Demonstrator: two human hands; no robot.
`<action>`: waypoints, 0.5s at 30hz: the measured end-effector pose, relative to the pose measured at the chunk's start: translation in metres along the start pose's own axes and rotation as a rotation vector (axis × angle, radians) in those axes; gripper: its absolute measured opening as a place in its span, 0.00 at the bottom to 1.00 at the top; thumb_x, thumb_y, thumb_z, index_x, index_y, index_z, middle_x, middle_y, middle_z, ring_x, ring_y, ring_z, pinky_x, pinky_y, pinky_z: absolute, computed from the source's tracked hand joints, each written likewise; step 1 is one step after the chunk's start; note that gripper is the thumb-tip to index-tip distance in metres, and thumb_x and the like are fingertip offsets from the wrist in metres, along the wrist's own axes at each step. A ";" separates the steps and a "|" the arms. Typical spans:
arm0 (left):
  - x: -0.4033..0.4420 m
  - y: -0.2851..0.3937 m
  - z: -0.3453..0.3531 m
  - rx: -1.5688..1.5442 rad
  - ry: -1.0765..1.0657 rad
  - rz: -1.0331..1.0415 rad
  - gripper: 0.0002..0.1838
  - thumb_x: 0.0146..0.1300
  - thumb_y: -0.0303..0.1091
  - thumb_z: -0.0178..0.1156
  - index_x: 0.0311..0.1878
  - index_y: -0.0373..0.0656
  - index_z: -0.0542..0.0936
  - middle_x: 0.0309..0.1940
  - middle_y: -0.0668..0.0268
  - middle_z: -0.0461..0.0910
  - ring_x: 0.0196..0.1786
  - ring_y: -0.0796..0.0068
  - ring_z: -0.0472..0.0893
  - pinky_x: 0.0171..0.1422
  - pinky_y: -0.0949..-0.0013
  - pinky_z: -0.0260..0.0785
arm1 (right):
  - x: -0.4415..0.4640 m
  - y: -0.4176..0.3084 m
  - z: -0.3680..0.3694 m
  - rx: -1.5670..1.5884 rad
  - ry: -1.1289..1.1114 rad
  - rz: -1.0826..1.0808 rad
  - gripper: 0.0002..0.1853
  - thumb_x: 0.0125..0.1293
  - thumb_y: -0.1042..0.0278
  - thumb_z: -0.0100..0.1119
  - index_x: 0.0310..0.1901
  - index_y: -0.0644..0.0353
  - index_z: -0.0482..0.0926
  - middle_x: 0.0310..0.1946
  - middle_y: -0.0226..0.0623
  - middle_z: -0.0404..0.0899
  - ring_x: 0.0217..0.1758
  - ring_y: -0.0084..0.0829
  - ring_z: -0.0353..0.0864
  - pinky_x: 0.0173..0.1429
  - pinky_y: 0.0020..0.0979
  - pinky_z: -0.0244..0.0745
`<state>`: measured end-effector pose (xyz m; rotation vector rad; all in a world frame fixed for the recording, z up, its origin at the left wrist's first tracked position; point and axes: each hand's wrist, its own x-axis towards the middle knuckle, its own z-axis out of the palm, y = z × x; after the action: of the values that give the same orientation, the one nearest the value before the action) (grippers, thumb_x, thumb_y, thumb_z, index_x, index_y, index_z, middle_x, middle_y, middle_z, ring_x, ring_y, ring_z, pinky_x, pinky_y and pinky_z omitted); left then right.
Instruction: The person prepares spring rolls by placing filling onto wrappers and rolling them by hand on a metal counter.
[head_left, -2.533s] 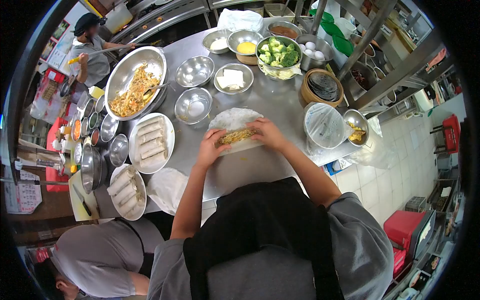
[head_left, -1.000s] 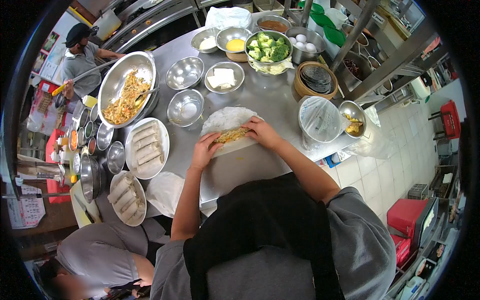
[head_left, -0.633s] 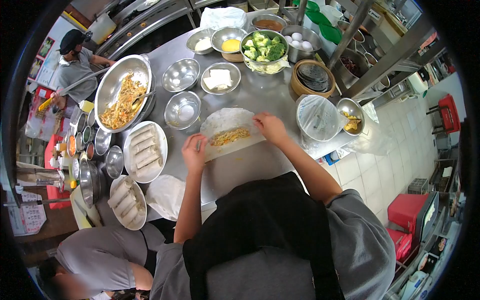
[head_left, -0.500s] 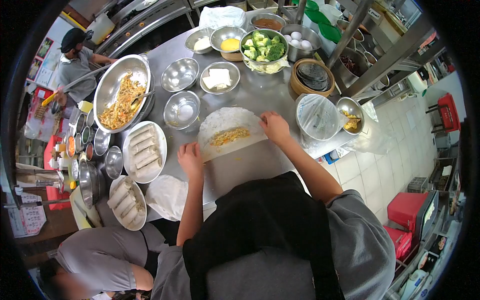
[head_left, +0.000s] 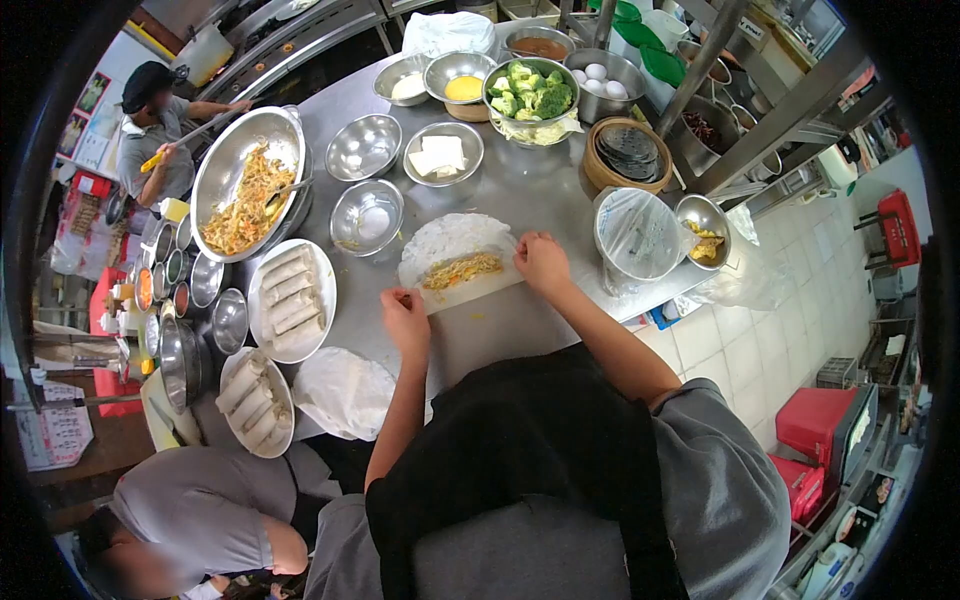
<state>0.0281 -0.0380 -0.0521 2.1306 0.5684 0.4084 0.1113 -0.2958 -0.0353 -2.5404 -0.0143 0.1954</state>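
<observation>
A thin white wrapper [head_left: 450, 240] lies on the steel table, its near edge folded up below a strip of shredded filling [head_left: 462, 270]. My left hand [head_left: 405, 310] is closed at the wrapper's lower left corner. At the right edge, my right hand [head_left: 541, 261] has its fingers pinched on the wrapper. To the left, an oval plate [head_left: 328, 300] of white rolls sits above a second plate [head_left: 288, 434] of rolls. A stack of wrappers [head_left: 345, 393] lies beside them. Shredded filling and a spoon are in a large steel bowl [head_left: 213, 170].
Steel bowls [head_left: 364, 147] hold tofu, yellow liquid and broccoli [head_left: 530, 93] at the back. A steamer basket [head_left: 590, 170] and a plastic-covered tub [head_left: 636, 240] stand right. One co-worker [head_left: 160, 130] is at the upper left, another [head_left: 210, 500] at the lower left.
Both hands let go of the filling and moved apart to the wrapper's sides; the near edge is now pinched at its corners. The upper-left co-worker's arms and long handle have shifted.
</observation>
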 end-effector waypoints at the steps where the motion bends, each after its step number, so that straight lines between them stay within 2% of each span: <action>1: -0.003 0.007 0.000 -0.101 0.016 -0.013 0.20 0.61 0.31 0.70 0.53 0.39 0.74 0.35 0.58 0.80 0.37 0.63 0.81 0.47 0.62 0.73 | -0.002 -0.005 -0.006 0.020 -0.015 0.013 0.12 0.61 0.66 0.63 0.45 0.58 0.79 0.46 0.47 0.82 0.51 0.49 0.81 0.57 0.46 0.78; 4: -0.006 0.019 -0.001 -0.056 0.013 -0.006 0.26 0.59 0.28 0.71 0.58 0.38 0.71 0.38 0.59 0.81 0.38 0.67 0.82 0.46 0.63 0.74 | -0.003 -0.007 -0.007 0.065 -0.019 0.036 0.14 0.60 0.67 0.63 0.48 0.59 0.77 0.46 0.48 0.82 0.52 0.50 0.82 0.58 0.46 0.77; 7: -0.001 0.003 0.000 -0.106 0.009 -0.013 0.29 0.57 0.32 0.74 0.60 0.38 0.72 0.37 0.59 0.82 0.39 0.67 0.82 0.46 0.63 0.74 | -0.002 -0.005 -0.006 0.080 -0.009 0.030 0.16 0.60 0.67 0.63 0.49 0.60 0.76 0.47 0.49 0.83 0.52 0.50 0.82 0.58 0.46 0.77; 10: 0.002 -0.007 -0.002 0.119 0.060 0.092 0.25 0.58 0.38 0.74 0.54 0.36 0.78 0.35 0.62 0.82 0.39 0.72 0.81 0.46 0.68 0.74 | -0.003 -0.005 -0.007 0.082 -0.007 0.033 0.17 0.60 0.67 0.63 0.50 0.61 0.76 0.48 0.48 0.83 0.52 0.49 0.83 0.58 0.45 0.78; 13: 0.011 -0.010 -0.017 0.050 -0.215 -0.196 0.22 0.57 0.42 0.75 0.45 0.34 0.82 0.38 0.60 0.83 0.41 0.70 0.82 0.47 0.67 0.74 | -0.002 -0.005 -0.008 0.079 -0.014 0.047 0.16 0.58 0.66 0.64 0.48 0.61 0.77 0.46 0.47 0.84 0.51 0.48 0.84 0.57 0.45 0.78; 15: 0.012 -0.006 -0.018 0.041 -0.224 -0.223 0.19 0.58 0.41 0.74 0.41 0.34 0.83 0.40 0.57 0.83 0.43 0.66 0.83 0.47 0.66 0.74 | 0.000 -0.004 -0.009 0.076 -0.036 0.063 0.15 0.58 0.66 0.64 0.46 0.60 0.78 0.45 0.46 0.85 0.50 0.47 0.84 0.56 0.44 0.79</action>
<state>0.0282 -0.0167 -0.0456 2.0880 0.6796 0.0336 0.1124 -0.2976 -0.0259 -2.4634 0.0578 0.2611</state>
